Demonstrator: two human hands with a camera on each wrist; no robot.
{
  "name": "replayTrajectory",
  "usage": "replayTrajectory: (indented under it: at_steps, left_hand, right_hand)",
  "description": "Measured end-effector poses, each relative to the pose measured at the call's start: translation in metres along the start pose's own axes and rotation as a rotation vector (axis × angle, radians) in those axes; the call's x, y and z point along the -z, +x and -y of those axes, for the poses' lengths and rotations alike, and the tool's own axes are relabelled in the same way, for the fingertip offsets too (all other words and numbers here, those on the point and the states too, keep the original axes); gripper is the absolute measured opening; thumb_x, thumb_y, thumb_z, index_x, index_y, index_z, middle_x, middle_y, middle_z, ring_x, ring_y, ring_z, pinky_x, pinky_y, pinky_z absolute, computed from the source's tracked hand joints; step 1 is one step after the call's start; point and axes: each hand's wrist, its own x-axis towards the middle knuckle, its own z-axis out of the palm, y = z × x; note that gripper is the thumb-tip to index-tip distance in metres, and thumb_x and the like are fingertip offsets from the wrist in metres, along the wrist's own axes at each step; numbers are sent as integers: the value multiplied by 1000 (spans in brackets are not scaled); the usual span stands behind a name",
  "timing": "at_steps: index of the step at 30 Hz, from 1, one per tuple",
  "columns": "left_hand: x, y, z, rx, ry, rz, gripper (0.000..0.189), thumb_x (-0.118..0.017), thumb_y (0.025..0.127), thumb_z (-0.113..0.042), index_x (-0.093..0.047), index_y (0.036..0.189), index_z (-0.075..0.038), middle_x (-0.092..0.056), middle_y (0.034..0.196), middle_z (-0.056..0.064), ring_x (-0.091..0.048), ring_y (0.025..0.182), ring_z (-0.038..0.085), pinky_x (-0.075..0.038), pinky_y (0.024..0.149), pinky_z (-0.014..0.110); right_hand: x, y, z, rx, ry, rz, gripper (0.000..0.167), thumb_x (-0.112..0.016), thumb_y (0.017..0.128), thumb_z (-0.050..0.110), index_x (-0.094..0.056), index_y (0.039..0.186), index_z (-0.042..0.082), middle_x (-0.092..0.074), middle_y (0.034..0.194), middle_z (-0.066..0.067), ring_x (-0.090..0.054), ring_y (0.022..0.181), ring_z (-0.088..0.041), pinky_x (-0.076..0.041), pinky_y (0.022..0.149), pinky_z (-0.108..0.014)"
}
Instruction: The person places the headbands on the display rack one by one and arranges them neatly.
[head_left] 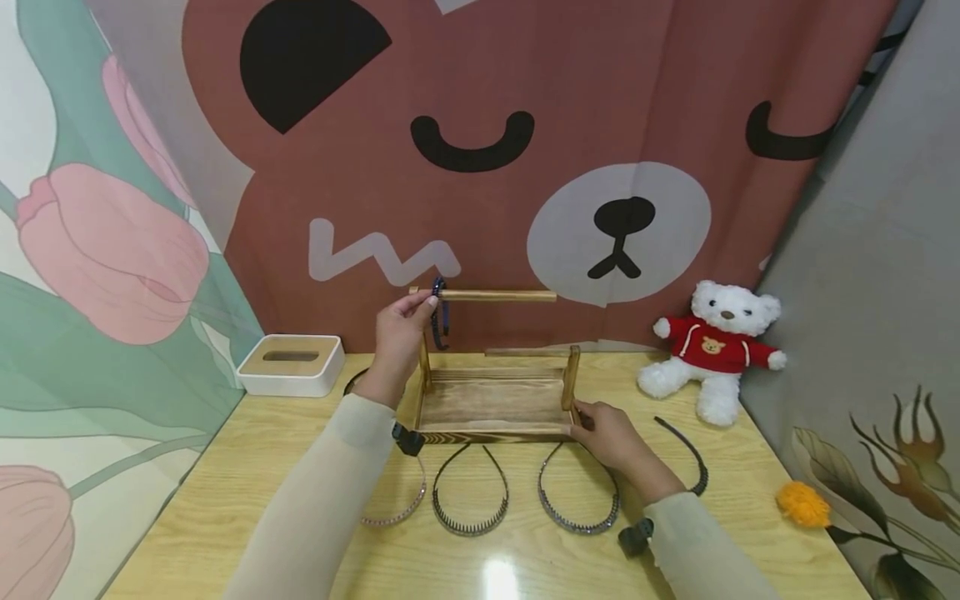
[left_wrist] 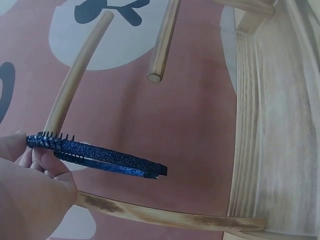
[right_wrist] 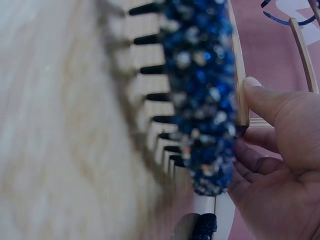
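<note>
My left hand [head_left: 401, 337] pinches a blue glittery headband [left_wrist: 100, 152] with small teeth between thumb and fingers. The headband hangs around the upper wooden rod [head_left: 502, 296], near the rod's left end by the upright. Below it stands a wooden rack [head_left: 487, 437] with a shallow tray base and a shorter post [head_left: 572, 379] on its right. At the base's front right corner, my right hand [head_left: 611, 437] grips the wood, thumb against the side. A glittery toothed headband [right_wrist: 202, 95] looms close in the right wrist view, in front of that hand.
On the table in front of the rack lie a black toothed headband [head_left: 470, 527], a glittery one [head_left: 577, 527] and a pink one [head_left: 397, 521]. A dark headband [head_left: 693, 462] lies right of my forearm. A tissue box [head_left: 290, 385], a teddy bear [head_left: 712, 342] and an orange ball [head_left: 802, 504] surround these.
</note>
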Motion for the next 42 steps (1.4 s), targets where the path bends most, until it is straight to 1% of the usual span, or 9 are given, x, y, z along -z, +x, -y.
replayTrajectory:
  at_steps: [5, 10, 13, 16, 18, 21, 28, 35, 42]
  left_hand:
    - [4, -5, -2, -12, 57, -2, 33, -73, 108, -21, -76, 136, -5, -72, 139, 13, -67, 116, 15, -58, 105, 38]
    - [27, -20, -2, -38, 214, 28, 39, -70, 110, -30, -73, 141, -8, -72, 139, 15, -66, 124, 22, -55, 112, 47]
    - [50, -32, 7, -103, 432, 128, 39, -68, 111, -33, -73, 141, -9, -75, 132, 14, -67, 115, 23, -57, 97, 37]
    - [72, -48, 20, -208, 702, 279, 33, -71, 109, -32, -76, 134, -11, -79, 119, 10, -68, 100, 23, -57, 82, 37]
    - [87, -61, 30, -285, 852, 379, 29, -74, 108, -28, -78, 130, -11, -80, 115, 6, -71, 100, 23, -62, 84, 43]
    - [108, -80, 45, -323, 982, 479, 26, -78, 104, -24, -79, 127, -12, -80, 118, 2, -73, 108, 23, -62, 96, 51]
    - [158, -108, 64, -243, 1023, 612, 26, -86, 97, -26, -81, 118, -12, -79, 113, -6, -72, 110, 22, -61, 100, 56]
    - [181, -120, 75, -156, 1003, 686, 30, -93, 89, -27, -82, 115, -17, -77, 117, -9, -72, 112, 20, -63, 97, 44]
    - [190, -138, 79, -266, 1093, 774, 31, -98, 81, -24, -84, 109, -19, -77, 106, -13, -70, 98, 8, -62, 89, 35]
  right_hand:
    - [2, -1, 2, -2, 9, 4, 61, -75, 105, 25, -56, 154, -7, -75, 117, -23, -76, 109, -38, -64, 96, -54]
    - [2, -2, 2, 8, 14, 13, 62, -76, 105, 27, -57, 153, -8, -75, 115, -22, -76, 107, -37, -64, 94, -53]
    - [2, -1, 1, 7, 3, 7, 63, -76, 105, 28, -57, 153, -8, -75, 116, -22, -76, 107, -37, -64, 96, -54]
    - [3, 0, 0, 8, -8, -3, 63, -76, 105, 26, -57, 153, -8, -75, 117, -24, -76, 108, -37, -64, 96, -54]
    - [3, 0, -1, 14, -10, -5, 63, -76, 105, 26, -57, 153, -9, -75, 117, -24, -76, 107, -37, -63, 96, -54]
    - [3, 1, -1, 18, -11, -2, 63, -76, 105, 27, -56, 154, -8, -75, 116, -23, -76, 107, -36, -63, 96, -54]
    - [3, 0, -4, 15, -16, 6, 63, -74, 106, 31, -57, 155, -5, -75, 122, -25, -75, 111, -40, -62, 98, -57]
    - [7, -2, -2, -4, 24, 21, 63, -74, 107, 31, -55, 156, -4, -74, 128, -26, -76, 114, -39, -64, 96, -54]
    - [2, -2, 3, -16, 24, 28, 65, -74, 107, 33, -55, 157, -3, -76, 121, -21, -75, 114, -39, -64, 95, -53]
